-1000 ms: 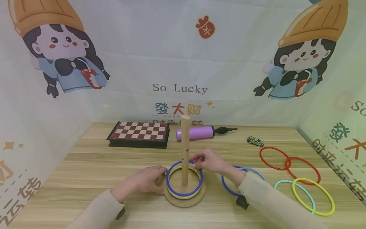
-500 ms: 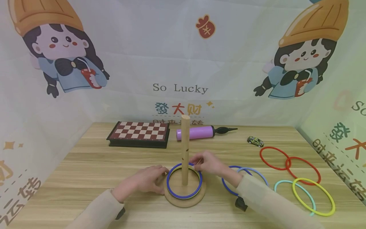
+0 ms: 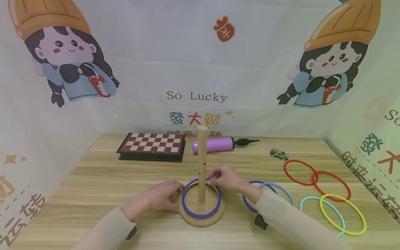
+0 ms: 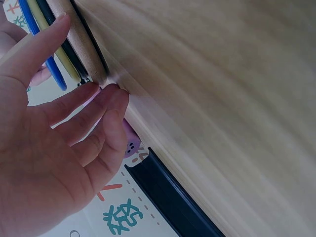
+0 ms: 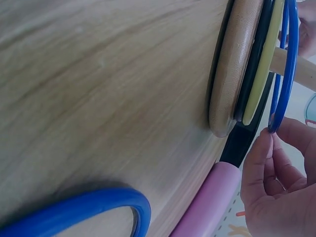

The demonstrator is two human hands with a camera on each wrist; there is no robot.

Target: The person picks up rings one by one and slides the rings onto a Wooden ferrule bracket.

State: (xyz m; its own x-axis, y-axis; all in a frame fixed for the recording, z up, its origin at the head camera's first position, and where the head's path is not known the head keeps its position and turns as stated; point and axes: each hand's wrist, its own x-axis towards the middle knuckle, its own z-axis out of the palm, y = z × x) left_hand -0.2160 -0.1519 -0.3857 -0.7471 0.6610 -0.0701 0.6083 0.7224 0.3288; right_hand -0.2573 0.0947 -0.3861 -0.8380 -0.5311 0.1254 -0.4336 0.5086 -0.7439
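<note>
A wooden ring-toss stand has an upright post (image 3: 202,163) and a round base (image 3: 201,222). My left hand (image 3: 164,196) holds the base at its left edge, thumb and fingertips set apart along the rim in the left wrist view. With thumb and fingers, my right hand (image 3: 227,177) pinches the far right of a blue ring (image 5: 291,64). That ring encircles the post and sits above a yellow ring (image 5: 264,66), apart from it on the pinched side. Beneath the yellow ring, a dark ring (image 5: 253,64) lies on the base.
Right of the stand lie two blue rings (image 3: 247,203), partly under the right forearm. Farther right are two red rings (image 3: 285,173), a light-blue ring (image 3: 339,215) and a yellow ring (image 3: 362,218). Behind stand a checkered board box (image 3: 153,144), a purple pump (image 3: 218,144) and a toy car (image 3: 279,154).
The blue ring has come down around the post and now covers more of the yellow ring in the head view. My right hand moved slightly with it; the left stayed at the base.
</note>
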